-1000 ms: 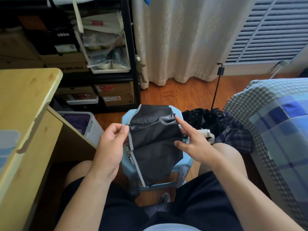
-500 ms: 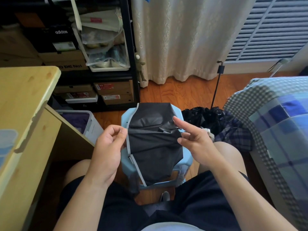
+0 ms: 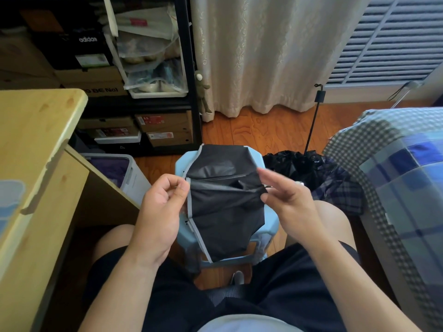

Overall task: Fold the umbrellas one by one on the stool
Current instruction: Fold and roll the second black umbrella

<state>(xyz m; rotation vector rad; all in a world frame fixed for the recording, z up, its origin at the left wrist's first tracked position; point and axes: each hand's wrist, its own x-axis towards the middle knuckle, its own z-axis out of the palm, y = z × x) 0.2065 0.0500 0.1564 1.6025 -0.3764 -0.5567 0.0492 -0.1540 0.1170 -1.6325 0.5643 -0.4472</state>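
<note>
**Pleating the black canopy over the stool**

A bedroom corner: wood floor, a pale curtain behind, and a light blue plastic stool point(image 3: 269, 224) standing between the seated person's knees.

Across the stool lies the black umbrella point(image 3: 225, 207), its canopy spread flat from the far edge of the seat to past the near edge, where it hangs over. A grey trim runs down its left side. The left hand point(image 3: 160, 212) pinches that trimmed left edge between thumb and curled fingers, at about the middle of the seat's left side. The right hand point(image 3: 287, 200) holds the opposite side: thumb and lower fingers nip a gathered ridge of fabric, while the index finger points out straight above it. Between the two hands the cloth is drawn into a taut crease.

This looks like the panel-folding step, with the canopy being gathered pleat by pleat and not yet rolled or strapped. The next move probably calls for laying this crease flat onto the panel beside it and keeping both edges aligned, since slack fabric would bunch.

On the floor just right of the stool sits a second dark umbrella point(image 3: 302, 164), crumpled and unfolded, with plaid fabric point(image 3: 340, 197) beside it. A checked bedcover point(image 3: 395, 164) lies further right; a wooden desk point(image 3: 36, 140) and a shelf of shoe boxes point(image 3: 143, 130) stand left.
</note>
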